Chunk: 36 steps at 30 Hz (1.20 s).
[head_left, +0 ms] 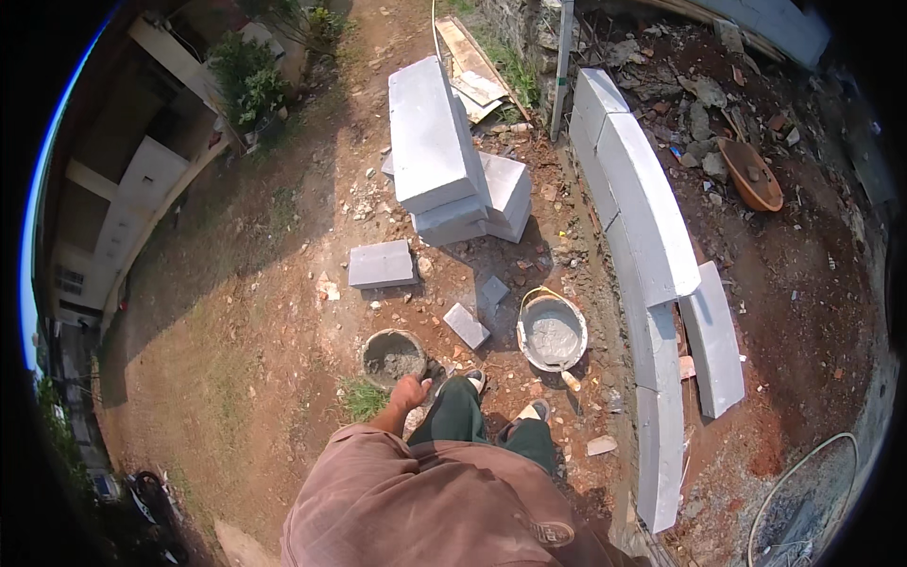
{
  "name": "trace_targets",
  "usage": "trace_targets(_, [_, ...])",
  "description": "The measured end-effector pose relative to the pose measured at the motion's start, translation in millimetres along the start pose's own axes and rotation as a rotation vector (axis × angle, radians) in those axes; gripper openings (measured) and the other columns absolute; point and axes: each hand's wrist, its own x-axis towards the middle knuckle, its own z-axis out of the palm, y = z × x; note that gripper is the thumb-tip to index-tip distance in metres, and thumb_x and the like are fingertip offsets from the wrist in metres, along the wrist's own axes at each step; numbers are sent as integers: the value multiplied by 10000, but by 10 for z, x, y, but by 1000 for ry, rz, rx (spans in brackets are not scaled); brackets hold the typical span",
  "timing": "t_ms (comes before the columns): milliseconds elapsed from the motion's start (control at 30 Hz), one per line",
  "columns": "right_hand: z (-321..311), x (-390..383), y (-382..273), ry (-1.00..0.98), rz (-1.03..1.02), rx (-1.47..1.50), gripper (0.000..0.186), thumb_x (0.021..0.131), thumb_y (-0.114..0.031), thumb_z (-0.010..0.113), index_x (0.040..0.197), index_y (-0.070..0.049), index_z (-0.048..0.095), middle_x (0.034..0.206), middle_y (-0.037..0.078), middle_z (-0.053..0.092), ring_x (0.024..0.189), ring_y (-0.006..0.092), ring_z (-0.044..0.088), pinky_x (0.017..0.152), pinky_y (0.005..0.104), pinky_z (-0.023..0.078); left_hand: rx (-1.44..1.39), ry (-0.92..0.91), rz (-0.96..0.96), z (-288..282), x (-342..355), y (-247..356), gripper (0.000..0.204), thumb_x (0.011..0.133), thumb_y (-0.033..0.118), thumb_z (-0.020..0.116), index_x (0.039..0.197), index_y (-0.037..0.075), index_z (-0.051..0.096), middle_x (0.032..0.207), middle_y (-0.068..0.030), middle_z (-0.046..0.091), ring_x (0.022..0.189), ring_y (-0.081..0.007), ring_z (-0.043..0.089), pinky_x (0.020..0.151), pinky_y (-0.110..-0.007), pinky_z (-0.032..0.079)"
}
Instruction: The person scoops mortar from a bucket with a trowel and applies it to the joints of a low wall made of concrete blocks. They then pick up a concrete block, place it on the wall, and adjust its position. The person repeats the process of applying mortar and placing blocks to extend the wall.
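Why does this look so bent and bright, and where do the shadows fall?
Head view: fisheye distortion, so the block wall bows and the corners go black; strong sun, leaving the wall's top and the stacked blocks almost white; a broad shadow over the ground at the picture's upper left; the left hand sunlit, with no obvious blur.

Bright sunlight falls on reddish-brown ground (217,397), with a broad shadow (213,231) across its upper-left part. A pale building (156,175) lines the left of the frame near a green shrub (244,76); a rough stone wall (515,28) stands at top centre.
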Motion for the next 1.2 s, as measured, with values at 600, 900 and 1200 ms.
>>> trace_targets(600, [458, -1215, -3459, -84, -738, 458, 528, 842, -455, 607, 1184, -57, 551, 890, 49, 614, 727, 121, 603, 572, 238, 483, -663, 632, -52, -2274, 1965, 55, 502, 865, 361, 553, 1124, -69, 546, 1040, -175, 628, 969, -278, 590, 833, -378, 438])
trace_targets(900, [2023, -3081, -7667, -214, -1112, -39, 932, 762, -628, 590, 1338, 69, 360, 1290, 277, 464, 1207, 332, 471, 999, 379, 366, -1047, 372, 9, -3800, 4430, 1411, 630, 886, 491, 491, 1240, -30, 480, 1205, -162, 535, 1104, -260, 508, 929, -352, 392])
trace_targets(1200, [3753, -3756, -9616, -274, -1147, -235, 1147, 684, -735, 546, 1383, 109, 208, 1414, 304, 264, 1336, 369, 274, 1097, 396, 242, -1013, 112, -180, -4066, 5064, 1565, 859, 825, 602, 513, 1342, -62, 342, 1344, -201, 415, 1213, -334, 426, 1008, -443, 334])
